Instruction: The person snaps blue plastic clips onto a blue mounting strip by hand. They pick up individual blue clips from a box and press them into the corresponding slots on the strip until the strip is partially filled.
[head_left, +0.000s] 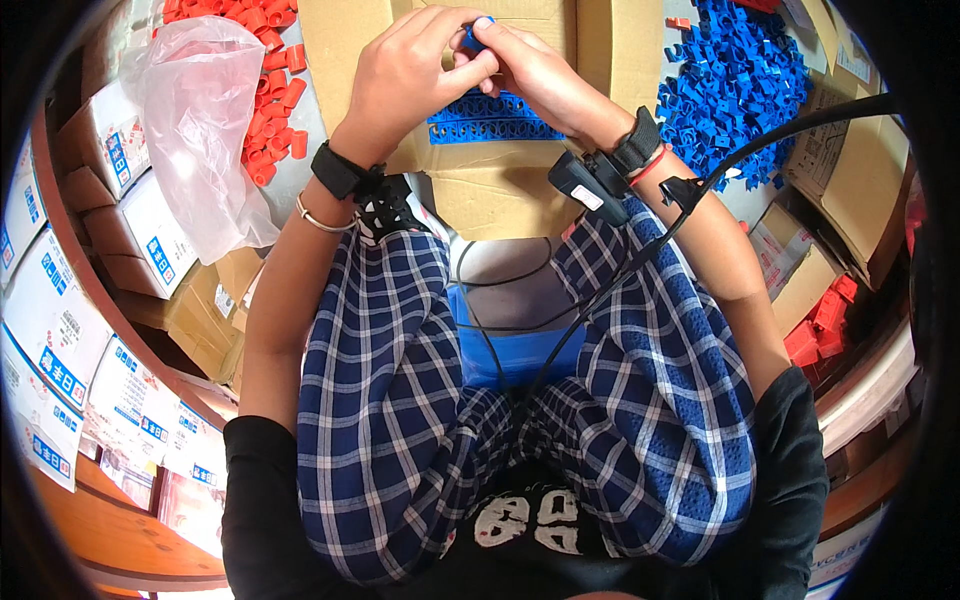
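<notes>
My left hand [418, 72] and my right hand [540, 82] meet over a cardboard box [490, 200]. Between their fingertips is a small blue plastic piece [476, 36], mostly covered by fingers, so its exact shape is hidden. The right thumb presses along it, while the left fingers curl round its other side. Just below the hands, rows of blue plastic clips [492, 130] lie lined up in the box. Both wrists wear black straps, and a small dark device [588, 186] hangs by the right one.
Red plastic tube pieces [270, 130] lie beyond a clear plastic bag [205, 120] at left. A heap of loose blue clips [735, 90] spreads at right. White cartons [60, 310] line the left side. A black cable [790, 122] crosses my right arm. Red pieces [825, 322] sit farther right.
</notes>
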